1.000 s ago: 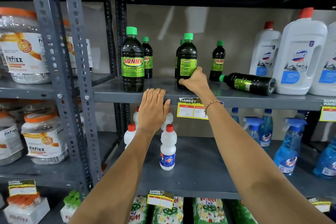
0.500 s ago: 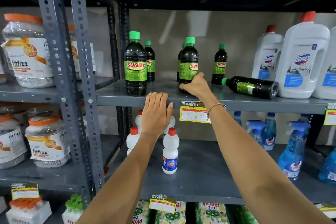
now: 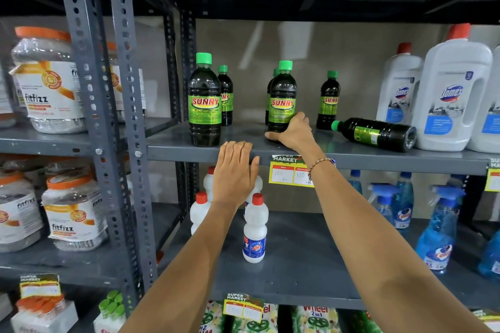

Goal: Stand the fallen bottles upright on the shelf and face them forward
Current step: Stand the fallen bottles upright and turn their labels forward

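Observation:
Several dark Sunny bottles with green caps stand on the grey shelf. My right hand grips the base of the middle upright bottle, whose label faces forward. Another upright bottle stands at the front left, also label forward. One bottle lies on its side at the right, cap pointing left. My left hand rests flat on the shelf's front edge, fingers together, holding nothing. Further upright bottles stand behind.
Large white Domex jugs stand right of the fallen bottle. A price tag hangs on the shelf edge. Small white bottles and blue spray bottles fill the shelf below. Fitfizz jars sit on the left rack behind grey uprights.
My right hand has turned the middle bottle so its Sunny label now faces forward. My left hand has stayed on the shelf edge.

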Demonstrator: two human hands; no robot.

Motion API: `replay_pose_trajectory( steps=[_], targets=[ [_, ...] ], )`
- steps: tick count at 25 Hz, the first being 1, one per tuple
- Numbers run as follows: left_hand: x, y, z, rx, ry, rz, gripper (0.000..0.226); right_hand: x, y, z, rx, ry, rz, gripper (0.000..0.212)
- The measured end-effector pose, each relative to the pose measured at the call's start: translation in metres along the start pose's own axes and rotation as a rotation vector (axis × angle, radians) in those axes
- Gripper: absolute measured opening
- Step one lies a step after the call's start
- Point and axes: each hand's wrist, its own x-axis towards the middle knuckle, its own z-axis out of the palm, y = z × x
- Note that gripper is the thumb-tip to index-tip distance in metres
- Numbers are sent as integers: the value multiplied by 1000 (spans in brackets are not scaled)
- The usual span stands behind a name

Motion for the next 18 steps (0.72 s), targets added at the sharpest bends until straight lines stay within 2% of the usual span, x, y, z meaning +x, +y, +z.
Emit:
replay_pose_trajectory(
  steps=[6, 18],
  targets=[
    [0, 0, 0, -2, -14, 0, 37, 0, 1, -1, 59, -59, -10, 74],
    [-1, -1, 0, -11, -36, 11, 39, -2, 0, -2, 68, -110, 1, 69]
  ],
)
